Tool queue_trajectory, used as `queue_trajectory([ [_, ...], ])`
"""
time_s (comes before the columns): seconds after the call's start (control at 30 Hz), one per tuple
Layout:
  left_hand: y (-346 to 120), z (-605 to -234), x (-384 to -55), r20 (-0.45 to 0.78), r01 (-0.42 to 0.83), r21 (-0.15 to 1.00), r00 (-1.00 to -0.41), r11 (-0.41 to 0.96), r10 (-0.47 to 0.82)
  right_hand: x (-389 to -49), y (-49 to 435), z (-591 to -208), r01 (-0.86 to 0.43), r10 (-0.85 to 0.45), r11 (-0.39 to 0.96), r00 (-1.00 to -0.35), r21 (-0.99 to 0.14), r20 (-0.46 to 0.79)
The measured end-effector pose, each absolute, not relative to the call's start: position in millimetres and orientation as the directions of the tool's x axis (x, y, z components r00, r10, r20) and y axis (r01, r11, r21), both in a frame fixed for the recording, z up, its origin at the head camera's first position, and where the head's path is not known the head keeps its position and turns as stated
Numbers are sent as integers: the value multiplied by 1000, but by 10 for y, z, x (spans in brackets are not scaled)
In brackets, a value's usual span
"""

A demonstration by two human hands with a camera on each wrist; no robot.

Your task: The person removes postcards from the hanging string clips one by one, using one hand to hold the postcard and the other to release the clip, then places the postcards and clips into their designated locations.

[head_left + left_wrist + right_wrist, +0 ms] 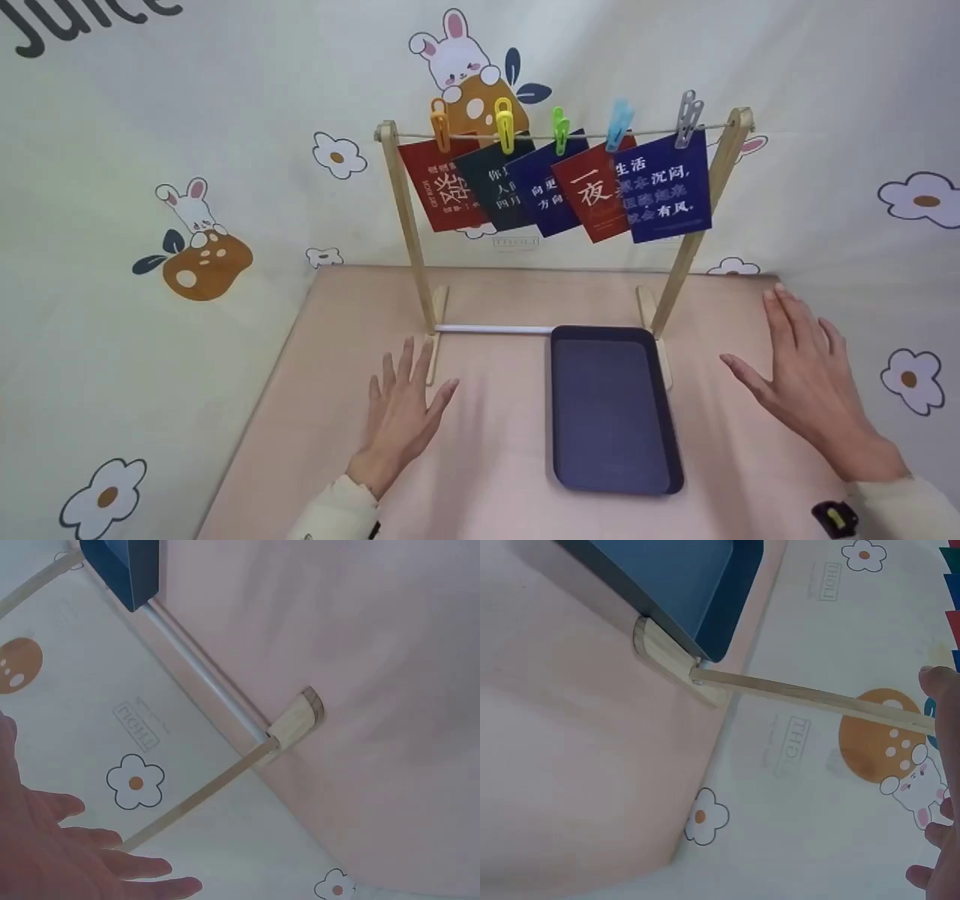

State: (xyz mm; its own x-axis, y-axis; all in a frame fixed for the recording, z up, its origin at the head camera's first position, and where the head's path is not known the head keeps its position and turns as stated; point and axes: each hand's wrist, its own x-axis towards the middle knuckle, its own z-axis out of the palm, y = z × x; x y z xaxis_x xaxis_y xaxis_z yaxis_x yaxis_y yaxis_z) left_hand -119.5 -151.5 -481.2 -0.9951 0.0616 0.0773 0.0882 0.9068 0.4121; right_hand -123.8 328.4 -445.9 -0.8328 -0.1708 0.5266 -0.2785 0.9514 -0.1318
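Observation:
My left hand (401,416) hovers over the table's left part with fingers spread, near the left foot of a wooden rack (409,225). Over on the right, my right hand (814,379) has its fingers straight and its thumb apart, holding nothing. Between the hands lies a dark rectangular tray (619,484), its inside bare. A string (536,136) runs across the rack's top. From it hang several red, green and blue cards, the rightmost a blue card (667,191). Each has its own clothespin: orange (440,127), yellow (505,127), green (560,133), light blue (619,126) and grey (688,124).
A white rod (495,329) joins the rack's feet low down, and the tray's far end overlaps it. The pink tabletop (300,450) ends at a pale wall cloth (247,112) printed with rabbits and flowers, behind and at both sides.

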Motion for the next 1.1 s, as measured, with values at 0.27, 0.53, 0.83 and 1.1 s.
queue_trajectory([
  [0.27,-1272,-4728,-1221,165,208,421,-975,883,151,-1327,3239,-4196,-332,-249,942,-773,-38,584],
  [0.53,-961,-4547,-1324,228,291,558,-954,777,193,-1538,3164,-3783,-412,-363,908,-680,78,637],
  [0.83,-600,-4234,-1557,164,262,748,-963,609,212,-1796,3056,-3359,-474,-406,877,-645,77,648],
  [1.1,-276,-4113,-1789,264,351,799,-934,488,240,-1941,2944,-2972,-497,-426,867,-691,45,584],
])
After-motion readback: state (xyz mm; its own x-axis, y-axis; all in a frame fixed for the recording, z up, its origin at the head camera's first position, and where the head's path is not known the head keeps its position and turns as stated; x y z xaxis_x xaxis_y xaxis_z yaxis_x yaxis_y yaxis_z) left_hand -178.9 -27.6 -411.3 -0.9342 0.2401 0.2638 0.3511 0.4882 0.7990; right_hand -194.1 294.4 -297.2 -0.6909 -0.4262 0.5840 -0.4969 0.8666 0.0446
